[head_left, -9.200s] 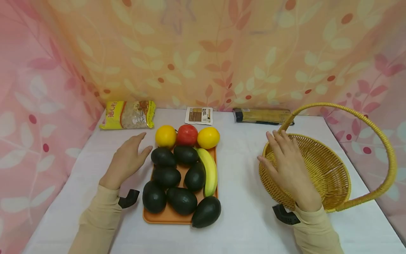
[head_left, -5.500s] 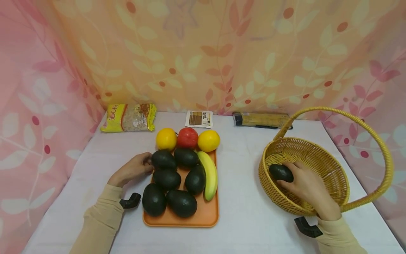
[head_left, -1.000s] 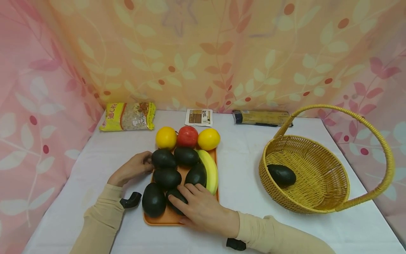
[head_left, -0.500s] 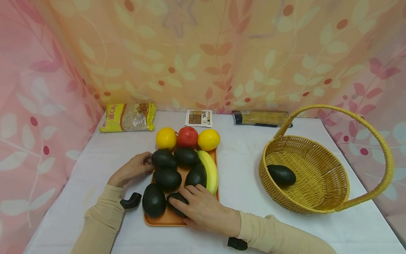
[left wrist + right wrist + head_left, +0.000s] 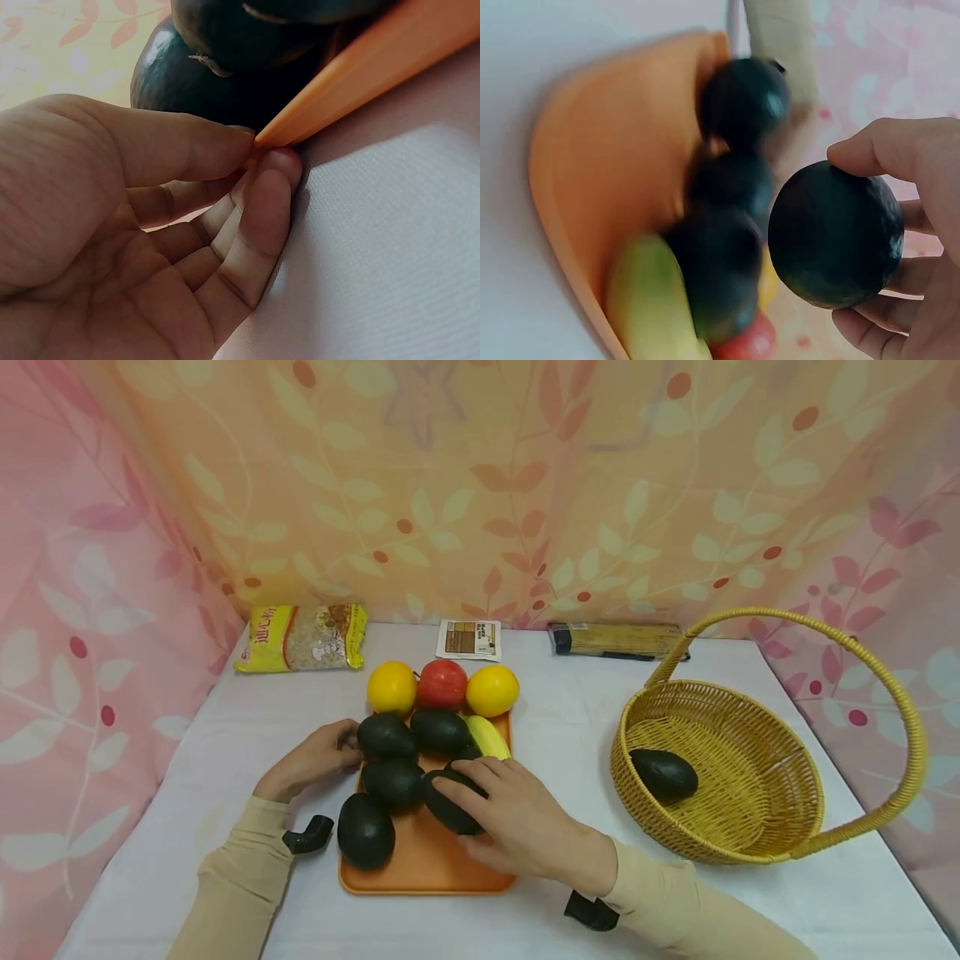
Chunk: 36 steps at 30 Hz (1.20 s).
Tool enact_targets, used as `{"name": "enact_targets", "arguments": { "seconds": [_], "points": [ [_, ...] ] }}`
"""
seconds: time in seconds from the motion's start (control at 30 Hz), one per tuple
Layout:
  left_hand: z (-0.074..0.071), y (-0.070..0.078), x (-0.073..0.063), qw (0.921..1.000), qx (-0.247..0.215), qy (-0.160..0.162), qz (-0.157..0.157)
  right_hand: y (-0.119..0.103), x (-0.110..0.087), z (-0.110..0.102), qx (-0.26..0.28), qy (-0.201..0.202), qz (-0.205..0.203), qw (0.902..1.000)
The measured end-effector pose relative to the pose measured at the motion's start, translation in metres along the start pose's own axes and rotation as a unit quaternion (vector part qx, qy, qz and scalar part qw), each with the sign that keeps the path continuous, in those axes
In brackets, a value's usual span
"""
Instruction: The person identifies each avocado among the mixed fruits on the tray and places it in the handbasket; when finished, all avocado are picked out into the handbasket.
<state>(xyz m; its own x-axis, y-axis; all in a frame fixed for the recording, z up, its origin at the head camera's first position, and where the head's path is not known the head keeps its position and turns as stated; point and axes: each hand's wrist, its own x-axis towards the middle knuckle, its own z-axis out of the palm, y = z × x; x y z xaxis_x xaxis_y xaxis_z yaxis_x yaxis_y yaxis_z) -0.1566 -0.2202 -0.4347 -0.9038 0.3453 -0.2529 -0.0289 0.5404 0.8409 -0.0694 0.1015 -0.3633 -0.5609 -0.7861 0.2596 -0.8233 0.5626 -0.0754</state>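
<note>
In the head view my right hand (image 5: 536, 822) grips a dark green avocado (image 5: 450, 808), raised over the orange tray (image 5: 435, 872). The right wrist view shows the avocado (image 5: 836, 236) between thumb and curled fingers, apart from the tray. My left hand (image 5: 311, 760) stays at the tray's left side; in the left wrist view its thumb and fingers pinch the tray's rim (image 5: 337, 94). Several other avocados lie on the tray, one (image 5: 365, 832) near its front left corner. A banana (image 5: 487, 737), partly hidden by my right hand, lies along the right edge. Another avocado (image 5: 663, 775) sits in the wicker basket (image 5: 806, 777).
A red fruit (image 5: 442, 684) sits between two yellow fruits (image 5: 392, 687) at the tray's far end. Behind stand a yellow bag (image 5: 303, 639), a small packet (image 5: 468, 639) and a long, dark-ended package (image 5: 618, 641). The basket's tall handle (image 5: 911, 727) arches up on the right.
An avocado from the tray's front right came to lie in the basket earlier. Since half a second ago, my right hand has lifted another from the tray's front. My left hand has stayed put.
</note>
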Motion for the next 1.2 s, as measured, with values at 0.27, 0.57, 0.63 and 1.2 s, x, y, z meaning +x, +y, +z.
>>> {"name": "enact_targets", "arguments": {
  "seconds": [0.27,0.57,0.63,1.2],
  "points": [
    [-0.001,-0.001,0.001,0.9998,0.015,-0.002,-0.014,0.039,-0.019,-0.046,-0.045,0.054,0.056,0.9960],
    [-0.002,0.002,0.001,0.9999,0.011,-0.005,-0.003,0.095,-0.048,-0.098,-0.065,0.094,0.166,0.9796],
    [-0.002,0.000,0.001,0.9999,0.008,-0.005,-0.006,0.108,-0.054,-0.106,-0.047,0.083,0.220,0.9707],
    [-0.003,-0.005,0.003,0.9998,-0.006,-0.007,-0.016,0.181,-0.096,-0.111,0.001,-0.087,0.466,0.8806]
  ]
}}
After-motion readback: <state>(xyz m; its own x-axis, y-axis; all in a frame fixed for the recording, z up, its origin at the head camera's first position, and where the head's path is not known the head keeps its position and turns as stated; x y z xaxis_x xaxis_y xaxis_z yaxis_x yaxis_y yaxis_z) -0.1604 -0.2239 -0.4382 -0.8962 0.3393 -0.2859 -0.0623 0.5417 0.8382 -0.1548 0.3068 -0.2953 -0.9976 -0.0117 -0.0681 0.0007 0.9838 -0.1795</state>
